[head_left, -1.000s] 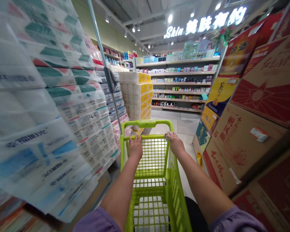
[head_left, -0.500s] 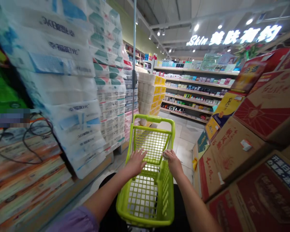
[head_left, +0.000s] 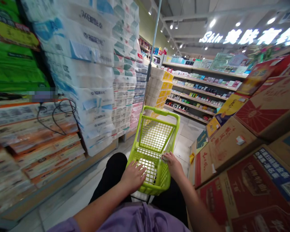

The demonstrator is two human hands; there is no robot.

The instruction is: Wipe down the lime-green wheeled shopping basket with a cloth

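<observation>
A lime-green mesh shopping basket (head_left: pixel 157 133), with its handle frame standing up at the far end, is between my black-clad knees. My left hand (head_left: pixel 134 175) is open above its near left side, palm down, fingers spread and holding nothing. Whether it touches the rim I cannot tell. My right hand (head_left: pixel 174 165) is at the basket's right side rim, its fingers curled together. A small whitish spot shows at those fingertips, too small to name. Through the mesh bottom, pale floor is visible.
Stacked tissue packs (head_left: pixel 94 93) rise along the left, beside a metal pole (head_left: pixel 152 48). Cartons (head_left: pixel 234 145) are piled on the right. A black cable (head_left: pixel 62 108) hangs over packs at left. Shelves of small goods (head_left: pixel 200 87) stand behind the tiled aisle (head_left: pixel 183 135).
My view has turned left and tilted down, showing my lap. The basket is closer to upright-on in view, and my left hand has moved nearer its close end. My right hand keeps its curl.
</observation>
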